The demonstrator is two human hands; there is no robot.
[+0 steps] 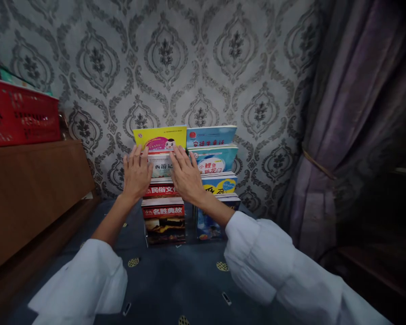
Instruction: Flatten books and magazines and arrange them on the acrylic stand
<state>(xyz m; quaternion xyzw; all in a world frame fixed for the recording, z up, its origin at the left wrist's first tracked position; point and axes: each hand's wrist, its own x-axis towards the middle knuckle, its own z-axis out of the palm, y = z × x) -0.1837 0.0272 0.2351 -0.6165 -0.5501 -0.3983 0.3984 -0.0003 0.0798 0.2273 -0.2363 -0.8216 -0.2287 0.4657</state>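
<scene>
Two columns of upright books stand in tiered rows in front of me. In the left column, a pale book with dark title characters (162, 167) sits in front of a yellow book (160, 135). My left hand (137, 174) rests at the left edge of the pale book, fingers stretched upward over the yellow cover's lower part. At its right edge lies my right hand (186, 176), fingers extended and slightly spread. Below them are a red-topped book (159, 190) and a dark book with a red title band (164, 221). Thumbs and palms are partly hidden.
In the right column stand a blue book (211, 135), a teal book (223, 158), a yellow-and-blue book (223, 185) and a dark blue book (209, 225). A red basket (23, 113) tops a wooden cabinet (37, 189) at left. A tied curtain (314, 189) hangs right.
</scene>
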